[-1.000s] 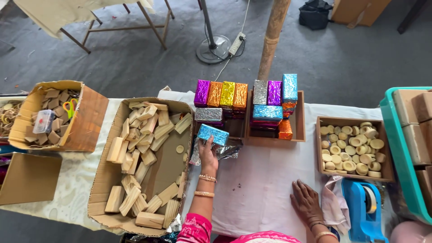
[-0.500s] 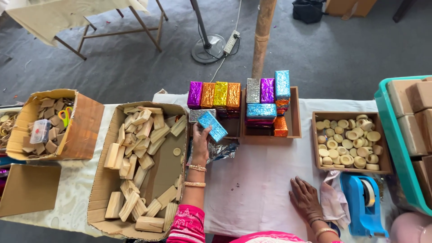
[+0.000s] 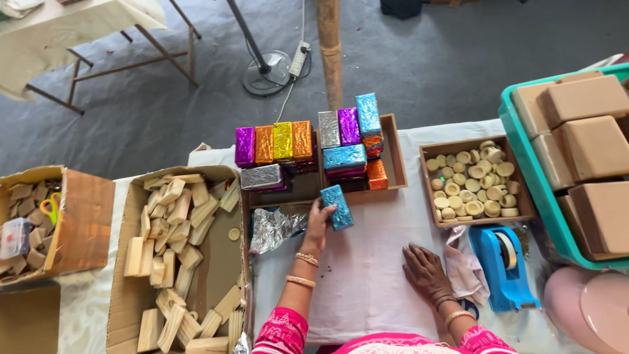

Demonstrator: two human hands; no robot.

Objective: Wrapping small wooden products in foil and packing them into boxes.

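Note:
My left hand (image 3: 318,221) grips a block wrapped in blue foil (image 3: 337,206), held just in front of a shallow wooden tray (image 3: 395,158). That tray carries stacked foil-wrapped blocks (image 3: 308,141) in purple, orange, gold, silver and blue. A crumpled sheet of silver foil (image 3: 275,227) lies on the white tablecloth just left of this hand. My right hand (image 3: 425,273) rests flat on the cloth, palm down, holding nothing, beside a blue tape dispenser (image 3: 501,265).
A long cardboard box of plain wooden blocks (image 3: 177,255) stands at left, another box with scissors (image 3: 49,226) further left. A small box of round wooden pieces (image 3: 472,180) and a teal crate of brown blocks (image 3: 576,151) stand at right. A pole (image 3: 331,52) rises behind the table.
My left hand has carried the blue-wrapped block slightly to the right, nearer the tray's middle. The right hand stays flat on the cloth.

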